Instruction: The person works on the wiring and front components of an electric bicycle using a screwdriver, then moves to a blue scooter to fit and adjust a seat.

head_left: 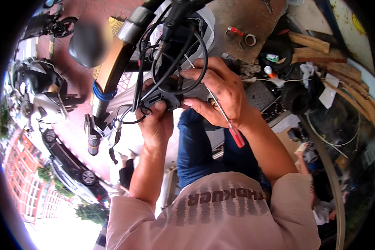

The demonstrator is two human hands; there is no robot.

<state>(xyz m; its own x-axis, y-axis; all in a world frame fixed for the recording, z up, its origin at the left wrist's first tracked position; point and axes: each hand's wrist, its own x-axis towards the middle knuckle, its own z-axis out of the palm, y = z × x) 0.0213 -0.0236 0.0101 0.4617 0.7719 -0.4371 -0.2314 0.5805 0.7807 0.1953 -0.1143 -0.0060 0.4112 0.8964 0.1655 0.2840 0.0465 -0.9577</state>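
My left hand (156, 123) is closed on a black component (171, 100) among tangled black cables (200, 43), its thumb pressed on the front. My right hand (221, 91) holds a long thin screwdriver (236, 135) with a red handle across its fingers, while its fingertips reach the component and cables. The handlebar stem (112, 66), with a gold-coloured section, a blue band and silver collar, slants up beside my left hand. A lever and grip (93, 137) hang at its lower end. Part of the component is hidden by my fingers and the cables.
A stained board (235, 14) holds a red tube and a tape roll (250, 40). Wood offcuts (312, 54) and tyres (293, 98) lie right. Scooters (43, 89), a blurred dark helmet shape (85, 43) and a car (66, 156) are left. Another person's arm (304, 164) shows lower right.
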